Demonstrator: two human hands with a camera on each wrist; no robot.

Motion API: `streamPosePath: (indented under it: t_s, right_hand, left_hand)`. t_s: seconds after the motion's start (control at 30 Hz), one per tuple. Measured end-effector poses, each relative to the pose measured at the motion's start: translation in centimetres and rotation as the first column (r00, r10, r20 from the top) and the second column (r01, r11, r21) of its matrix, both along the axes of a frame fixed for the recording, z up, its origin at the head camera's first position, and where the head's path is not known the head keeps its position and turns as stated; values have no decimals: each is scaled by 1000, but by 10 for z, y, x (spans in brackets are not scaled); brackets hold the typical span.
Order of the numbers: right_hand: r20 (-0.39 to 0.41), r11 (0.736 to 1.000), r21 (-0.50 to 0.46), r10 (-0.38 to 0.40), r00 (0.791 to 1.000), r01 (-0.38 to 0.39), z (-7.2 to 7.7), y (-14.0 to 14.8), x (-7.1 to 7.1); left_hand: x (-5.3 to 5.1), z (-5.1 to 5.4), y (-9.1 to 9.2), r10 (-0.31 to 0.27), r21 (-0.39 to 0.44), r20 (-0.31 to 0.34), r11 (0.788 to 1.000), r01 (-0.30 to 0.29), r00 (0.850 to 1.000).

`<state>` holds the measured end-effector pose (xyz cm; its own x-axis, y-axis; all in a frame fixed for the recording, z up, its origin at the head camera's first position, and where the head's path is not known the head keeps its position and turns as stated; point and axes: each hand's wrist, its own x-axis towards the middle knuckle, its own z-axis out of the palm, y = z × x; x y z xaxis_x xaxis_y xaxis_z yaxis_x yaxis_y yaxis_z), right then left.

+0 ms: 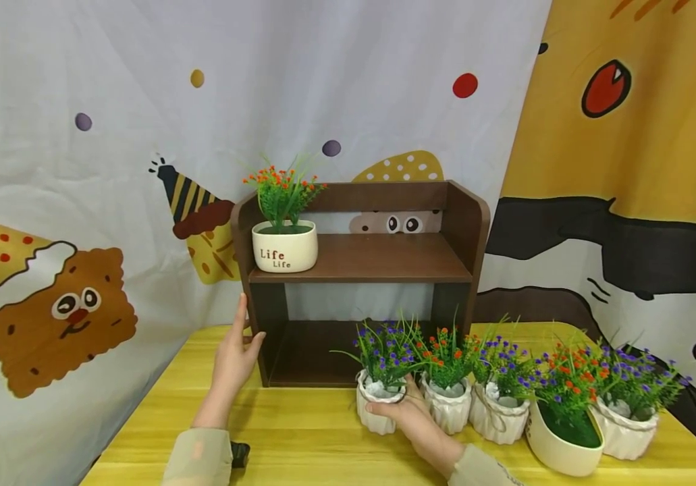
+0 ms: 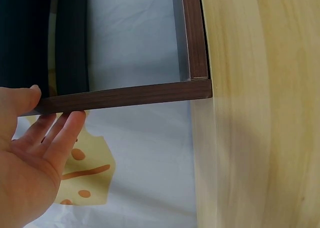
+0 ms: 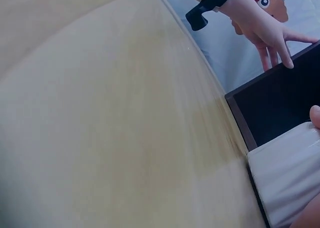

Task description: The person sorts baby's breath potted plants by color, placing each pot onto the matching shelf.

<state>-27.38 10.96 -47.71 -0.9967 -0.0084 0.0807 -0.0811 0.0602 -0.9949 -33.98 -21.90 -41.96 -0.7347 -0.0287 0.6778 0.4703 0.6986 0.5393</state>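
A dark brown two-tier shelf stands on the table. My left hand is at its left side panel; in the left wrist view the thumb and fingers hold the panel's edge from opposite sides. My right hand grips a white ribbed pot of purple artificial flowers, thumb across its front, before the lower tier. The right wrist view catches only part of this white pot. On the upper tier's left end sits a cream "Life" pot with orange flowers.
Right of my right hand, several more potted flowers line the yellow wood-grain table: a white pot with orange blooms, a white pot with purple, a tilted cream pot, and another white pot. A printed curtain hangs behind.
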Motion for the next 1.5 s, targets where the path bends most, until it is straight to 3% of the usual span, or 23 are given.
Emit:
streamPosePath:
  t_s: [0.13,0.3,0.57,0.83,0.97,1.5]
  right_hand:
    - [-11,999,-37,8,1000,-8,2,-3,3]
    - [-37,999,28,-19,999,20,7,-7,7]
    - [9,998,-1,63,998,-63,15,-10,13]
    - [-29,987,-14,160,987,-161,24,-14,19]
    - [-59,990,4,141,988,-141,28,-20,19]
    - [-108,983,34,184,977,-181,42,-36,23]
  left_hand:
    - [0,1,1,-2,-1,-13,1000,2,1000]
    - [0,2,2,-1,0,-11,1000,1,1000]
    - [1,3,1,-2,1,8,1000,2,1000]
    - [2,3,0,8,5,-2,1000,-8,1000]
    - [2,3,-1,9,4,-9,1000,-9,1000]
    - [1,0,0,6,1,-13,1000,-6,1000]
